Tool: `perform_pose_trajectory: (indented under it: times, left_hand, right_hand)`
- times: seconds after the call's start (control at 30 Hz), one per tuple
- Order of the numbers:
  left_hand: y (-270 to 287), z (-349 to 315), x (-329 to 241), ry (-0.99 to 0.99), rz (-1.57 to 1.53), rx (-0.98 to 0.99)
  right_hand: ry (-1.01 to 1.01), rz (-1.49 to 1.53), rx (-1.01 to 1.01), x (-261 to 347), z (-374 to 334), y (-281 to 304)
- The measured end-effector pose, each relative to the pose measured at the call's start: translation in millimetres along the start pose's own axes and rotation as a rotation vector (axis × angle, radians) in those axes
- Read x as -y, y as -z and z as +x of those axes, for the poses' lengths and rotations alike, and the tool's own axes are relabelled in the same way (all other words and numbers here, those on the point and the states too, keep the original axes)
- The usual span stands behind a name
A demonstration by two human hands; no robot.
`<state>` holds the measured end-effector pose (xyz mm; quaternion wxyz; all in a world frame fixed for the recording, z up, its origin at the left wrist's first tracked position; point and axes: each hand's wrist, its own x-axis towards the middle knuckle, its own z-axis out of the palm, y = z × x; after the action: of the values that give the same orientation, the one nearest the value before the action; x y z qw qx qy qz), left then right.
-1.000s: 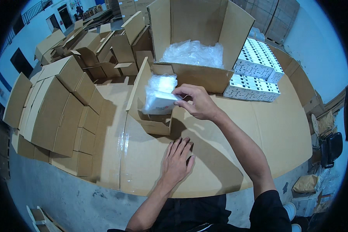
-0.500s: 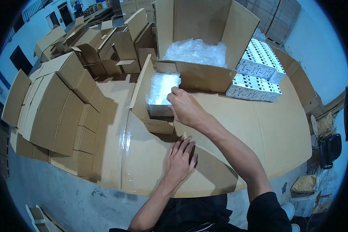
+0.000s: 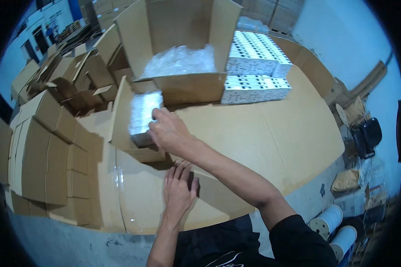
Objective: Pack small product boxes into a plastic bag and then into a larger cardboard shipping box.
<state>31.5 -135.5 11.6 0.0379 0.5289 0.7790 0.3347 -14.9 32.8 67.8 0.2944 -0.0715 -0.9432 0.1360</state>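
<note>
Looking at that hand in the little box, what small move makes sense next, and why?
I'd probably ease the right hand back from the bubble-wrapped packs: they appear to sit inside the small open box, with the fingers at their right side. The left hand rests flat on the cardboard surface, clear of them.

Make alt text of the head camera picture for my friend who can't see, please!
A person's right hand is at a plastic-wrapped bundle inside a small open cardboard box, while the left hand rests on the cardboard-covered table. Behind stands a bigger open carton holding clear plastic, with stacked white boxes to its right and brown boxes at the left.
</note>
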Motion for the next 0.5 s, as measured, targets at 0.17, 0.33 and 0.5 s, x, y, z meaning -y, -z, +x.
perform_pose_trajectory:
  times: [0.17, 0.33, 0.5]
  left_hand:
    - [-3, 1, 1, -0.027, 0.052, 0.046]
    - [-6, 2, 0, -0.058, 0.062, 0.07]
    - [-10, 14, -10, -0.009, 0.132, 0.134]
  right_hand:
    - [-0.082, 0.208, 0.142, -1, -30, 26]
    - [-0.078, 0.203, 0.169, -54, -79, 64]
    - [-0.162, 0.045, 0.27, -159, -131, 127]
